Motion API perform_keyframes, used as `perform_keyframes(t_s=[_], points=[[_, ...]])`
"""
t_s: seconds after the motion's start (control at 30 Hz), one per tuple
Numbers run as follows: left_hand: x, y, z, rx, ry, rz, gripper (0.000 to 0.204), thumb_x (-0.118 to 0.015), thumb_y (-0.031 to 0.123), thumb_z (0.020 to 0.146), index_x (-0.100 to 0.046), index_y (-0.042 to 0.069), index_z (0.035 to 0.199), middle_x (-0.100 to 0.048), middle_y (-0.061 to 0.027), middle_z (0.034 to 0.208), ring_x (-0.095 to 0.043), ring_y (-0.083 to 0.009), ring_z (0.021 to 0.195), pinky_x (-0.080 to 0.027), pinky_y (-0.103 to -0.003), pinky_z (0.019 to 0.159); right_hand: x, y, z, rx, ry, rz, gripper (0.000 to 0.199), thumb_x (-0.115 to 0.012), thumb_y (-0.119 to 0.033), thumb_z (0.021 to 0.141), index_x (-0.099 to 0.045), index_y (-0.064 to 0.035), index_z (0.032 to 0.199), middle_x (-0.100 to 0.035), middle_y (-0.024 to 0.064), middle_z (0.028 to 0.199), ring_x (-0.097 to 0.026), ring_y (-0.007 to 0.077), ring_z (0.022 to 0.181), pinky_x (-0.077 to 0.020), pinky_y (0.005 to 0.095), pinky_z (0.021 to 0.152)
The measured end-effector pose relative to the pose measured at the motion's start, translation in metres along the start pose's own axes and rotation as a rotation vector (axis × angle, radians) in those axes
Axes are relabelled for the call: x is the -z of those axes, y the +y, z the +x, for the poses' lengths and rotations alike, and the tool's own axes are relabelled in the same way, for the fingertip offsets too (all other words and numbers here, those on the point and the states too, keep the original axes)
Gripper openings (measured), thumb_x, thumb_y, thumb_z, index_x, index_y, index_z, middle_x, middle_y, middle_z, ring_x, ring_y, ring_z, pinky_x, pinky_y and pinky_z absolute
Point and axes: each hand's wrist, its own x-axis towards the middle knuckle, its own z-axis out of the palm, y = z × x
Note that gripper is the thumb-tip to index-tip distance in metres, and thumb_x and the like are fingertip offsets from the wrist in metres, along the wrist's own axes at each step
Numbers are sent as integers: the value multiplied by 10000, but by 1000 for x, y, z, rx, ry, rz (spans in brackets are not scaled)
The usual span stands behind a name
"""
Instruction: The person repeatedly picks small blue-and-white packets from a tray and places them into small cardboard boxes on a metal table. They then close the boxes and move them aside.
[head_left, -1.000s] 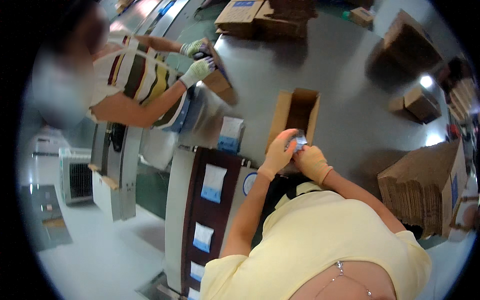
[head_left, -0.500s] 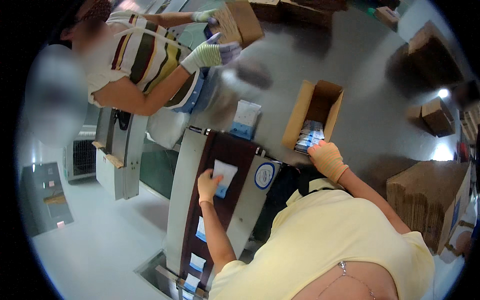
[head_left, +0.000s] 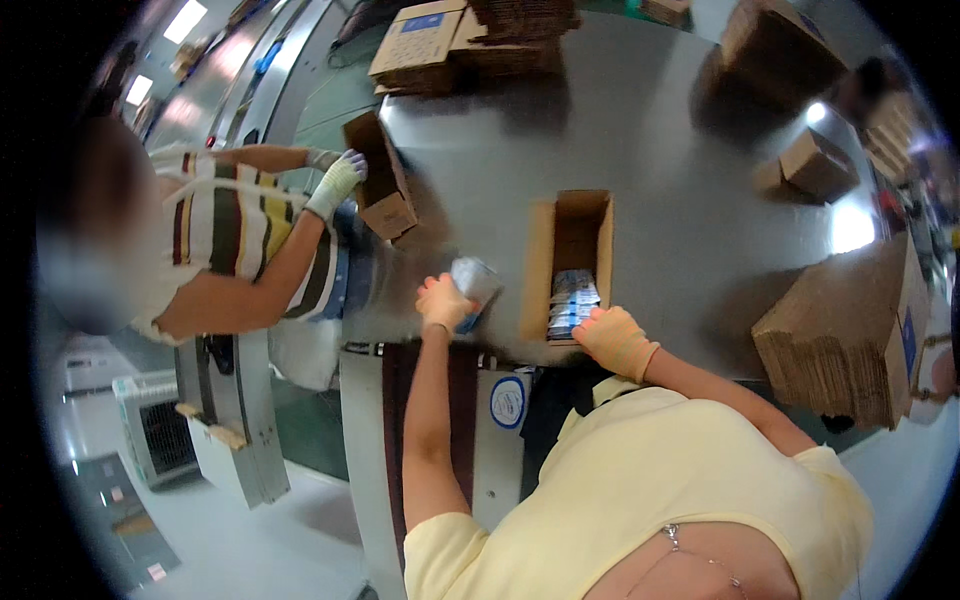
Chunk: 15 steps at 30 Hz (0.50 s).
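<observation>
An open cardboard carton (head_left: 542, 262) lies on the grey metal table, partly filled with small blue-and-white packs (head_left: 572, 302) at its near end. My left hand (head_left: 444, 302), in a thin orange glove, grips one blue-and-white pack (head_left: 474, 280) just left of the carton. Gloved the same way, my right hand (head_left: 615, 340) rests on the carton's near end, against the packs stacked inside.
A co-worker in a striped top stands at the left, white-gloved hands (head_left: 337, 183) on a small brown box (head_left: 382, 186). Flattened cartons (head_left: 845, 335) are stacked at the right, more boxes (head_left: 455, 45) at the far edge. A dark conveyor (head_left: 425, 420) runs below my left arm.
My left hand came up from the conveyor holding a pack and now sits beside the carton. My right hand stayed at the carton's near end. The co-worker lowered their box.
</observation>
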Motion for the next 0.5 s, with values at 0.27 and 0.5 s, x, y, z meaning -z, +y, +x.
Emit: perform_keyframes(t_s=[0.27, 0.5], points=[[-5, 29, -12, -127, 236, -235, 587, -848, 290, 585, -594, 101, 1079, -690, -133, 957, -673, -297, 888, -522, -397, 799, 9, -8, -1, 5, -48, 20, 129, -622, -160, 793, -636, -128, 918, -645, 27, 878, -591, 205, 940, -479, 349, 727], [14, 73, -34, -711, -371, -2084, 602, -712, 200, 805, -409, 113, 1318, -576, -95, 1145, -639, -216, 925, -551, -335, 790, 4, -6, -2, 22, 4, 5, 123, -611, -163, 817, -650, -126, 928, -662, 26, 900, -605, 203, 931, -497, 349, 740]])
